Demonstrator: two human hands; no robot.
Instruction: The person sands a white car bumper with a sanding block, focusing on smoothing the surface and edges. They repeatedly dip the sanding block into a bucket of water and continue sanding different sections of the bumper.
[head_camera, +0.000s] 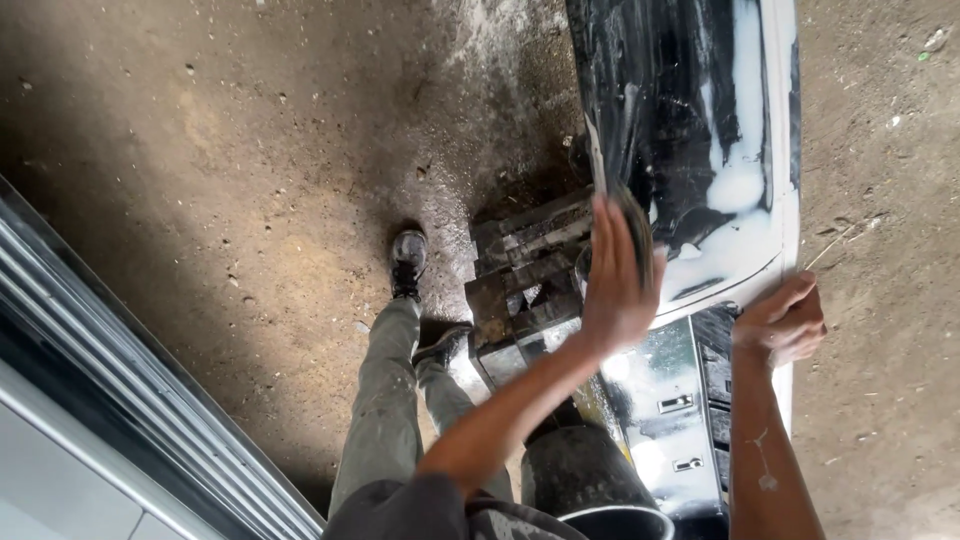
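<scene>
Right of centre in the frame, the left hand (618, 290) presses a dark sanding pad (638, 232) flat against a glossy black car panel (690, 120). Its fingers are stretched out straight and close together over the pad, and the pad's edge shows just past the fingertips. The panel runs from the top of the frame down the right side, wet and streaked with white milky slurry (742, 190). Further right, the right hand (782, 322) rests on the panel's pale edge with its fingers curled; it seems to grip the edge, though the blur makes that hard to confirm. Below the hands sits a dark round bucket (585, 480) at the bottom edge. A stack of wet dark blocks (520, 290) stands at centre. The person's grey trousers (385, 400) and dark shoe (408, 258) show left of centre on the dirt floor (220, 180). A ribbed metal shutter (130, 390) fills the lower left.
</scene>
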